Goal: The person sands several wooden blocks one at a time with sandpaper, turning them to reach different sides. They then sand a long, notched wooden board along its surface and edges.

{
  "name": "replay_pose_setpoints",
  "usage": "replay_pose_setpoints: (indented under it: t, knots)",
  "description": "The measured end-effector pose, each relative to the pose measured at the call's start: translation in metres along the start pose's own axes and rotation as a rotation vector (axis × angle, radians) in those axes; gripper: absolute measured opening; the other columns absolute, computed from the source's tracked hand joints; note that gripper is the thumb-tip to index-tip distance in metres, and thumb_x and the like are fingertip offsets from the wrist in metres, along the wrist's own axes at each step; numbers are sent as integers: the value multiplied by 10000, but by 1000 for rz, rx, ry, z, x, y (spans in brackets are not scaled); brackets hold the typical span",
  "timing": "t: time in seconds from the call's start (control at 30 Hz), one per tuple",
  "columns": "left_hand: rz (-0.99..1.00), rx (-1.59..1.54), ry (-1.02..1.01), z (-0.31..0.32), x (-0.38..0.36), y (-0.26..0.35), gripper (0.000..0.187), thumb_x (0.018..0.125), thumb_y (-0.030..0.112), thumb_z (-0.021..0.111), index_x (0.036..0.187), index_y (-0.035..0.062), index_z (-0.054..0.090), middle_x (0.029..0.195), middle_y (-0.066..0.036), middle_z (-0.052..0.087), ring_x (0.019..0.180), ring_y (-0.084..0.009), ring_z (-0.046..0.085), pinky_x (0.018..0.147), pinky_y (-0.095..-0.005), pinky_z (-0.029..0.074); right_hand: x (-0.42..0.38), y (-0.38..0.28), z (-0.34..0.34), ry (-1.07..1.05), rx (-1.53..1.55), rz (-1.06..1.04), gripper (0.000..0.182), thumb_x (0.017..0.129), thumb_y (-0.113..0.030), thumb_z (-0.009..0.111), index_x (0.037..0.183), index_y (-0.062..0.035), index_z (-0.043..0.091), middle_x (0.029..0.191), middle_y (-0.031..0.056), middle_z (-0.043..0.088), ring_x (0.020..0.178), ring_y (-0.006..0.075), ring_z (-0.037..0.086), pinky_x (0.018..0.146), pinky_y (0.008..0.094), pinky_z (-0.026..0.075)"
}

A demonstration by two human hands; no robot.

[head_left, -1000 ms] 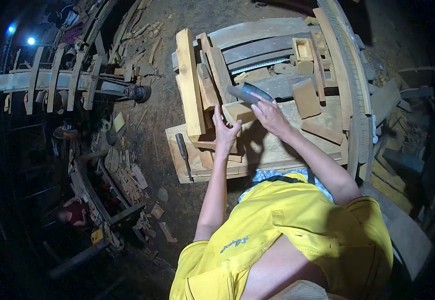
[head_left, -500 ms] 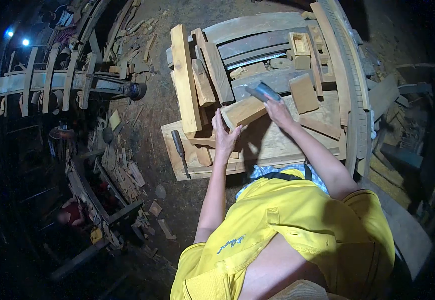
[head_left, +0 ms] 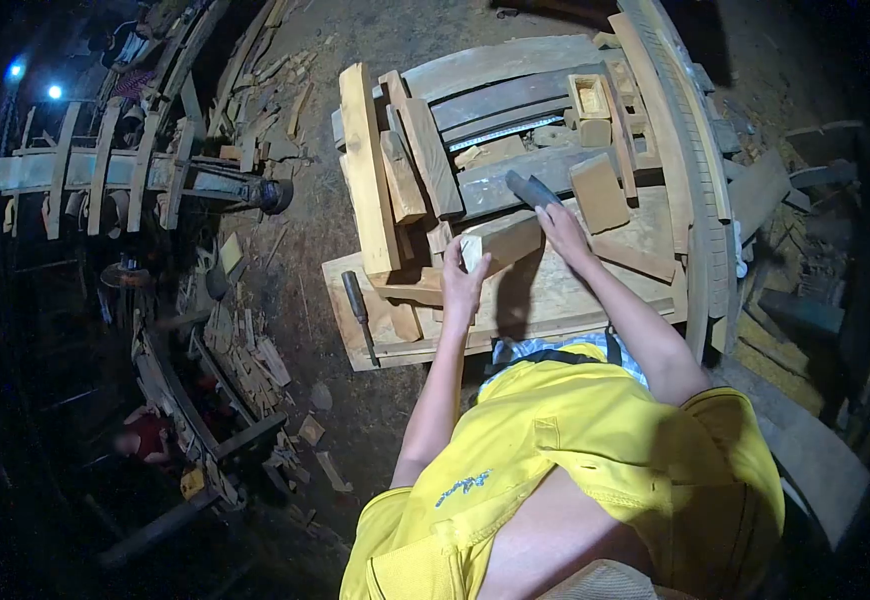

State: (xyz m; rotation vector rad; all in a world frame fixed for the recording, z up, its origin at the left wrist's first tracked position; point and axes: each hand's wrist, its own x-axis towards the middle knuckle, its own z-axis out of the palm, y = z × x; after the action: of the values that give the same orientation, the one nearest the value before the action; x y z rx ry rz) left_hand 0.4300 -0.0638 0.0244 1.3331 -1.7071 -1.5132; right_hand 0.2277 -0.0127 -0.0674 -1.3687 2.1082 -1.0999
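Note:
My left hand (head_left: 464, 284) grips the near-left end of a squared wooden block (head_left: 513, 242), thumb on one side and fingers on the other. The block's pale end face is turned toward me. My right hand (head_left: 566, 237) is closed around a dark grey, flat-sided piece (head_left: 531, 188) that sticks out beyond the fingers, above the block's far right end. Its kind is hard to make out. A chisel-like tool (head_left: 358, 312) with a dark handle lies on the left of the wooden bench top (head_left: 580, 300).
Long timbers (head_left: 365, 165) stand stacked at the left of the bench. A small hollowed wooden box (head_left: 590, 98) and a short block (head_left: 599, 192) lie at the right. Wood scraps (head_left: 273, 355) litter the floor. Another person (head_left: 145, 432) is at far lower left.
The wooden block has turned so its end face shows brightly. My left hand has shifted slightly right and down with it. The dark piece stays in my right hand. The whole view has shifted slightly.

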Motion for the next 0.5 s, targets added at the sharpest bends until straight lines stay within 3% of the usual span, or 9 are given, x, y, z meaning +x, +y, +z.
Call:
replay_pose_setpoints:
  t: [0.07,0.1,0.13,0.2,0.33,0.37,0.47,0.5]
  knots:
    - [167,-140,11,2,-7,24,547,763,70,632,1224,-23,354,1123,-125,475,1016,-184,472,895,-292,369,7,-5,-13,13,73,207,323,874,-282,438,730,2,491,728,242,517,704,416,505,617,476,368]
    - [148,-144,-7,-1,-6,35,525,760,56,627,1217,-2,375,1122,-122,478,1047,-190,458,891,-296,378,11,-16,-24,66,101,199,344,878,-295,435,715,6,470,686,249,505,671,424,500,566,472,365]
    - [316,98,29,-6,-2,48,523,744,41,628,1209,18,390,1110,-121,489,1049,-204,471,891,-299,383,15,-16,-28,66,99,201,344,878,-295,435,715,6,470,686,249,505,671,424,500,566,472,365]
    - [320,235,-25,-9,2,78,548,723,36,634,1211,30,385,1130,-142,489,1057,-250,486,890,-324,390,26,-20,-34,158,120,147,343,877,-297,440,723,7,466,689,244,508,663,419,498,564,462,367]
    - [283,295,-88,-6,30,56,547,714,38,636,1202,23,389,1154,-169,485,1055,-297,493,896,-347,389,28,-75,-62,63,180,143,298,879,-254,452,754,15,470,733,234,515,709,394,516,596,447,373]
    - [290,309,-88,-5,33,54,549,714,43,638,1203,23,390,1163,-177,483,1063,-309,487,903,-352,384,26,-88,-67,11,163,139,285,882,-236,451,764,21,489,787,219,531,786,376,534,631,425,393]
    - [296,301,-82,-6,40,37,558,715,54,640,1211,23,386,1160,-188,488,1071,-312,484,916,-348,378,16,-107,-60,148,20,-394,216,854,-186,486,782,7,553,1059,193,552,1027,282,514,751,411,406]
    - [329,308,-66,-7,39,39,565,715,60,640,1216,23,382,1160,-189,487,1073,-309,484,920,-346,377,11,-110,-55,88,9,-406,193,845,-164,492,803,9,566,1097,191,540,1053,255,506,773,412,396]
